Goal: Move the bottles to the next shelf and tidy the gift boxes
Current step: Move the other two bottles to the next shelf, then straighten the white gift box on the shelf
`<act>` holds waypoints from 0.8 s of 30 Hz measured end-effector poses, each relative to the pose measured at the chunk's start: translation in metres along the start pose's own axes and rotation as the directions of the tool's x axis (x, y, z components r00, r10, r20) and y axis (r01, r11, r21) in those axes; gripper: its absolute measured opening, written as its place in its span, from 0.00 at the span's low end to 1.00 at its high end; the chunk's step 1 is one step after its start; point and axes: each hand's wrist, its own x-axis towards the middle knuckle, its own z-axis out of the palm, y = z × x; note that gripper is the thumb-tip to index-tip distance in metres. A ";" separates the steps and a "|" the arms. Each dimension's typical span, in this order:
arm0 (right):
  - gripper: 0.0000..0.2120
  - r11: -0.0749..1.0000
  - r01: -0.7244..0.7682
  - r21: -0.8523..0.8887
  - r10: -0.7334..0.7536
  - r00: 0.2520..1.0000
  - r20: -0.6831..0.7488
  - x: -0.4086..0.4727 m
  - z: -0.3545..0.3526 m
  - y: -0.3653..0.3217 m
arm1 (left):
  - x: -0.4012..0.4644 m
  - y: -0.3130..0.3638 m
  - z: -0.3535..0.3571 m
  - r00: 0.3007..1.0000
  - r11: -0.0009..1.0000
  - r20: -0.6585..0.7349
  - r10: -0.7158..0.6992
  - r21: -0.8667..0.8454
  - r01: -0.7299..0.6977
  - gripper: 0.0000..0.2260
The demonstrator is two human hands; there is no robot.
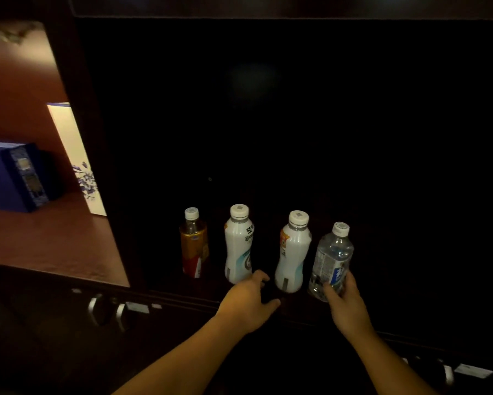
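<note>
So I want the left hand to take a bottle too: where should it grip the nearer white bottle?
Probably at the narrow waist of the white bottle, coming from the front-left where the left hand hovers open. It stands upright, with a gap on that side.

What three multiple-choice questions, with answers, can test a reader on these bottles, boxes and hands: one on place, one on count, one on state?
1. Where are the gift boxes?
A. left of the dark shelf
B. behind the bottles
C. on the floor

2. How many bottles stand in the row?
A. two
B. four
C. six

3. What does the right hand do?
A. hangs idle
B. holds the clear bottle
C. opens a cap

Answers:
1 A: the blue box and the cream box sit in the lit shelf on the left.
2 B: amber bottle, two white bottles, clear bottle.
3 B: the right hand curls round its base; the left hand holds nothing.
</note>
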 end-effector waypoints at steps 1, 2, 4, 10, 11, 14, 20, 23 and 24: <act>0.25 1.000 -0.002 -0.031 0.001 0.999 -0.038 -0.003 0.002 -0.002 | -0.007 0.000 -0.006 1.000 1.000 -0.006 0.009 0.029 -0.009 0.25; 0.25 0.997 -0.014 -0.075 0.008 0.997 -0.081 -0.007 0.003 -0.004 | -0.013 0.001 -0.012 1.000 0.998 -0.017 0.025 0.058 -0.024 0.24; 0.25 0.982 -0.076 -0.173 0.047 0.985 -0.164 -0.017 0.003 -0.011 | -0.027 0.000 -0.025 0.997 0.990 -0.038 0.067 0.126 -0.062 0.20; 0.06 0.893 -0.047 -0.448 0.029 0.998 -0.047 -0.063 0.019 -0.047 | -0.065 -0.017 -0.058 0.988 0.957 -0.053 0.145 0.260 -0.127 0.17; 0.04 0.881 -0.008 -0.472 0.003 1.000 -0.012 -0.072 0.027 -0.055 | -0.071 -0.023 -0.065 0.988 0.955 -0.054 0.147 0.267 -0.128 0.17; 0.05 0.845 0.111 -0.523 -0.087 0.994 0.069 -0.097 0.059 -0.079 | -0.091 -0.049 -0.089 0.991 0.960 -0.053 0.126 0.259 -0.108 0.17; 0.08 0.752 0.299 -0.588 -0.202 0.953 0.227 -0.136 0.145 -0.127 | -0.138 -0.129 -0.152 0.996 0.978 -0.075 0.053 0.204 -0.037 0.17; 0.08 0.729 0.349 -0.589 -0.226 0.935 0.275 -0.155 0.200 -0.150 | -0.165 -0.176 -0.191 0.993 0.977 -0.113 0.018 0.215 0.006 0.16; 0.07 0.717 0.370 -0.590 -0.244 0.927 0.285 -0.161 0.220 -0.158 | -0.173 -0.192 -0.205 0.991 0.975 -0.130 0.003 0.219 0.026 0.15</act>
